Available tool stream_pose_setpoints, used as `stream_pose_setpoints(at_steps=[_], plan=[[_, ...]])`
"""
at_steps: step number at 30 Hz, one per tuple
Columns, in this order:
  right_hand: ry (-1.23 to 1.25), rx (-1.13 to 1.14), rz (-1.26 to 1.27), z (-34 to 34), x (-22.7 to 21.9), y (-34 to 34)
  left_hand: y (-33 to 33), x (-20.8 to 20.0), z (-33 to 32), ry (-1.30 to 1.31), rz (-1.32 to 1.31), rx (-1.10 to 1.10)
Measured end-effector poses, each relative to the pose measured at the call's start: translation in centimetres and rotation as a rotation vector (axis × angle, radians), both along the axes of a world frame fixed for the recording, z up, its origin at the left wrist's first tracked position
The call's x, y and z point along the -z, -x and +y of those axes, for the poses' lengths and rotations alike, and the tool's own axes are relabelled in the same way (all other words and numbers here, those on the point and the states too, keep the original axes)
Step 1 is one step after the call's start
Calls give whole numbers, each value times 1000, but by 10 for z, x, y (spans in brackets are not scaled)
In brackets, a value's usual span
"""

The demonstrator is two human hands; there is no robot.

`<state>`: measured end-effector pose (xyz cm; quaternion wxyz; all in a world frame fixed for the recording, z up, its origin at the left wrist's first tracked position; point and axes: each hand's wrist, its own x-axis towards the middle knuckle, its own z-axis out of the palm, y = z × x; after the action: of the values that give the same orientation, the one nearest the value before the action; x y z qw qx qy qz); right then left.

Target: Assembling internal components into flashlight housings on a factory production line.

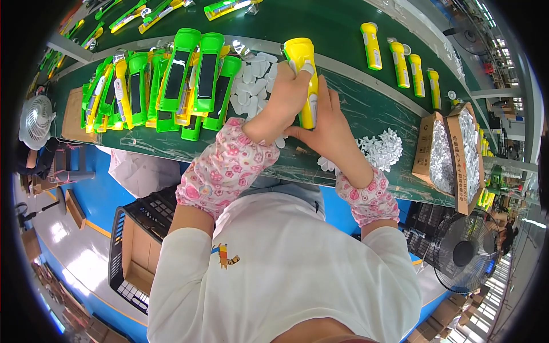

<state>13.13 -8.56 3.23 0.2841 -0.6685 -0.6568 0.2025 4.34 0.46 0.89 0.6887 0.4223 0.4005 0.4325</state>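
Both hands are on the yellow flashlight (pixel 301 74) right now, out in front of the person at the near edge of the green conveyor belt (pixel 343 34). The flashlight lies with its long axis running straight away from the body, the wide lamp head at the far end and the handle end pointing back toward the wrists. The left hand (pixel 280 106) is draped over the body from the left side, fingers curled around it, with a taped fingertip (pixel 307 69) sitting up near the head. The right hand (pixel 329 128) comes in from the right and lower down, thumb and fingers pressing against the handle end; exactly what the fingertips pinch there I cannot tell, since the left hand covers part of it. So the two hands close in from opposite sides, the left one reaching further along the flashlight, the right one nearer the tail.

Just behind the left hand lies a scatter of small white plastic pieces (pixel 254 80), touching or nearly touching the flashlight's left flank. Further left, well apart, stands a crowded batch of green flashlight shells (pixel 189 80). To the right of the right wrist sits another heap of white parts (pixel 384 147), and beyond it an open cardboard box of silvery reflectors (pixel 443 154). More yellow flashlights (pixel 400 63) ride the belt, up to the right.
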Motion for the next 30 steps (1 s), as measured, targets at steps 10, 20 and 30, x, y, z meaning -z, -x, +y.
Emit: stream_pose_setpoints(at_steps=[10, 20, 30], plan=[[51, -93, 345, -1, -8, -32, 35, -22, 14, -129, -350, 323], [72, -137, 377, -5, -11, -26, 34, -11, 18, -144, -522, 518], [-210, 94, 154, -17, -27, -38, 17, 7, -7, 185, -739, 414]])
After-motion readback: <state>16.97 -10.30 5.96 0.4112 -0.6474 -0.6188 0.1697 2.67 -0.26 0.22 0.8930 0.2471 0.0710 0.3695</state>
